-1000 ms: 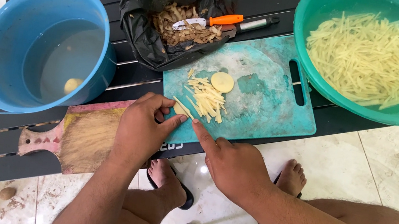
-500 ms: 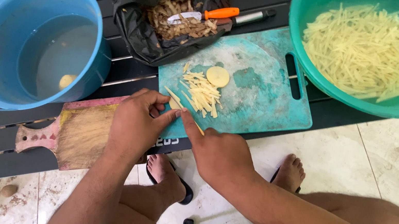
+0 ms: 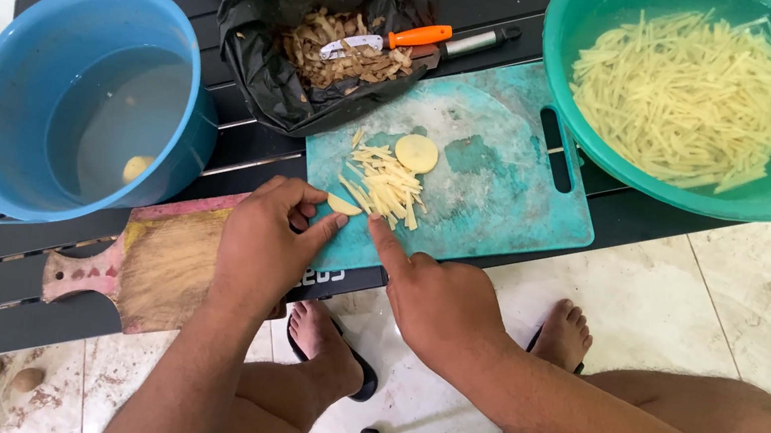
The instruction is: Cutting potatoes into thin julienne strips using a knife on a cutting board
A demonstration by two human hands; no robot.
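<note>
Fingers (image 3: 323, 233) of the left hand (image 3: 266, 245) curl over the near-left edge of the teal cutting board (image 3: 501, 178), thumb and fingertips pinching a small potato piece (image 3: 344, 205). Right hand (image 3: 439, 299) lies at the board's near edge, index finger stretched out, other fingers folded. Cut potato strips (image 3: 385, 184) and a round slice (image 3: 417, 153) sit just beyond. Board's right half bare. Blue bucket (image 3: 30, 96) crowds the left; green basin (image 3: 596, 151) overhangs the board's far-right corner.

Potato strips (image 3: 386, 184) on cutting board (image 3: 500, 187), bucket (image 3: 81, 93) left, basin (image 3: 713, 102) right, peel bag (image 3: 331, 28) behind.
</note>
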